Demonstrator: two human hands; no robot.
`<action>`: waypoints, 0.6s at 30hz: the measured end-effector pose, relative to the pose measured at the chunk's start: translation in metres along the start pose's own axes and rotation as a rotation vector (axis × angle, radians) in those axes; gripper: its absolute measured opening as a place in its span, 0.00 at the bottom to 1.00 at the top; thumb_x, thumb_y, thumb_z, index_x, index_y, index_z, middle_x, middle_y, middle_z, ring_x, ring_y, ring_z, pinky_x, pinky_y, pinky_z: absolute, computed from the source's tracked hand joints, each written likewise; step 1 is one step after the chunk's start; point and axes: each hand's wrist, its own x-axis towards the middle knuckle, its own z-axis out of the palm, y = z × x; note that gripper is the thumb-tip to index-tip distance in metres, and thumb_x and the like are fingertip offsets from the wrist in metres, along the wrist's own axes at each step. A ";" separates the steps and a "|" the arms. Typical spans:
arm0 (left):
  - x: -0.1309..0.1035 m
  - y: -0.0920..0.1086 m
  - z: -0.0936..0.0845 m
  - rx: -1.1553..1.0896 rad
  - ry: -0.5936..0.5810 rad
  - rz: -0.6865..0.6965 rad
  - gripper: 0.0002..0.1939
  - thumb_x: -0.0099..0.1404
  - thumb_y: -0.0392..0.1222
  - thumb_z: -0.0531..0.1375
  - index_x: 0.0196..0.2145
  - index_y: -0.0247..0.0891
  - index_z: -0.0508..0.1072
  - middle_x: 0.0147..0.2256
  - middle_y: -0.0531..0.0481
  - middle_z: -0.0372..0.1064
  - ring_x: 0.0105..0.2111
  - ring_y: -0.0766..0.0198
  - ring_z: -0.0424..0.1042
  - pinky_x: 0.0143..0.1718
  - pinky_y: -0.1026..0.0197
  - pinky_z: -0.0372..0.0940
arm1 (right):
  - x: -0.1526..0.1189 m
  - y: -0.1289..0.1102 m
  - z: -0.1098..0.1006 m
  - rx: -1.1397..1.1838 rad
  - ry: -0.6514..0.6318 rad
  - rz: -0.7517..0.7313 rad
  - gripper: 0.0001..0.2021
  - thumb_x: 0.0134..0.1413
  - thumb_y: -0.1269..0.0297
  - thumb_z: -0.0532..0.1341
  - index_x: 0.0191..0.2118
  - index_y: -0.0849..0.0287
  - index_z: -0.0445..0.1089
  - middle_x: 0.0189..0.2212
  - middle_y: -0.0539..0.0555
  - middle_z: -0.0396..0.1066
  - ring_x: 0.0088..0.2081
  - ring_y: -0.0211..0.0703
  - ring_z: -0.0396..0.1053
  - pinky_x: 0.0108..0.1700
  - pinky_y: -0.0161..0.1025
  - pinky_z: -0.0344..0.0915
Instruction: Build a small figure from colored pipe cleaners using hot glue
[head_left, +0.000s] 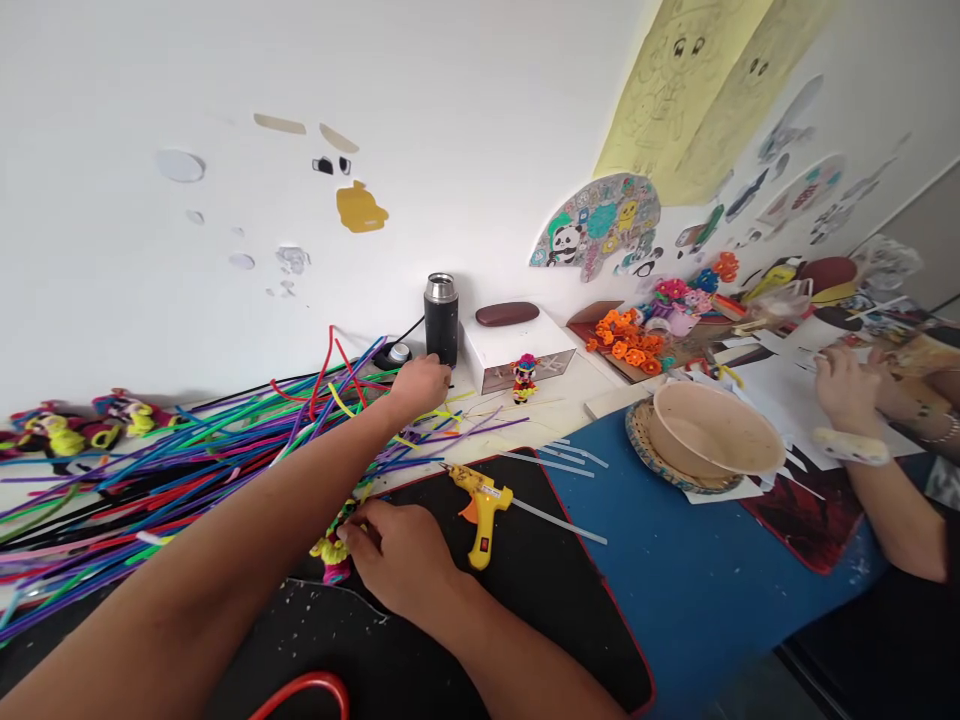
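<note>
My left hand [421,386] reaches across the pile of coloured pipe cleaners [247,470] to the foot of a black thermos [441,325]. Its fingers are curled, and whatever they pinch is hidden. Closer in, my right hand [401,550] has thumb and fingers closed on a small pipe-cleaner doll [335,568], yellow, pink and dark, above the black mat [540,600]. Part of the doll is covered by the fingers. To the right of that hand lies a yellow hot glue gun [489,508] with a clear glue stick in its back.
A finished-looking doll [524,378] stands before a white box [517,340]. Loose glue sticks [562,458] lie on the blue table [637,570]. A beige bowl [716,430] stands right, near another person's hand [847,385]. A red handle [307,685] shows at the front edge. More dolls [60,430] lie far left.
</note>
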 end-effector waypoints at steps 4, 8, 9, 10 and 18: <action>0.007 -0.002 -0.017 -0.134 0.073 -0.068 0.17 0.74 0.47 0.64 0.56 0.38 0.75 0.56 0.41 0.73 0.50 0.51 0.76 0.51 0.45 0.75 | -0.001 -0.002 -0.002 -0.010 0.001 0.000 0.12 0.70 0.57 0.62 0.48 0.54 0.81 0.37 0.54 0.84 0.37 0.48 0.80 0.36 0.38 0.62; 0.012 -0.011 -0.044 -0.283 0.217 -0.130 0.08 0.67 0.41 0.62 0.41 0.39 0.80 0.42 0.45 0.81 0.41 0.52 0.79 0.44 0.54 0.73 | 0.000 -0.001 -0.003 -0.043 -0.006 -0.004 0.12 0.70 0.56 0.61 0.48 0.53 0.81 0.36 0.53 0.84 0.36 0.48 0.80 0.35 0.38 0.60; 0.013 -0.013 -0.051 -0.317 0.260 -0.138 0.09 0.67 0.41 0.61 0.41 0.39 0.80 0.42 0.45 0.81 0.40 0.53 0.79 0.44 0.55 0.72 | 0.000 -0.001 -0.003 -0.047 -0.005 -0.008 0.12 0.70 0.56 0.61 0.48 0.53 0.81 0.35 0.53 0.84 0.35 0.48 0.79 0.34 0.38 0.60; 0.012 -0.014 -0.057 -0.348 0.301 -0.138 0.10 0.67 0.40 0.59 0.42 0.39 0.79 0.42 0.45 0.81 0.40 0.53 0.79 0.43 0.55 0.72 | 0.000 -0.001 -0.003 -0.049 -0.004 -0.014 0.12 0.70 0.56 0.61 0.48 0.53 0.81 0.35 0.53 0.84 0.35 0.47 0.79 0.34 0.38 0.60; 0.001 -0.010 -0.096 -0.486 0.551 -0.021 0.07 0.69 0.41 0.57 0.41 0.40 0.74 0.40 0.47 0.79 0.40 0.59 0.76 0.45 0.58 0.69 | 0.001 0.000 -0.004 -0.036 0.015 -0.020 0.12 0.70 0.58 0.62 0.47 0.55 0.81 0.35 0.53 0.83 0.35 0.46 0.78 0.35 0.37 0.61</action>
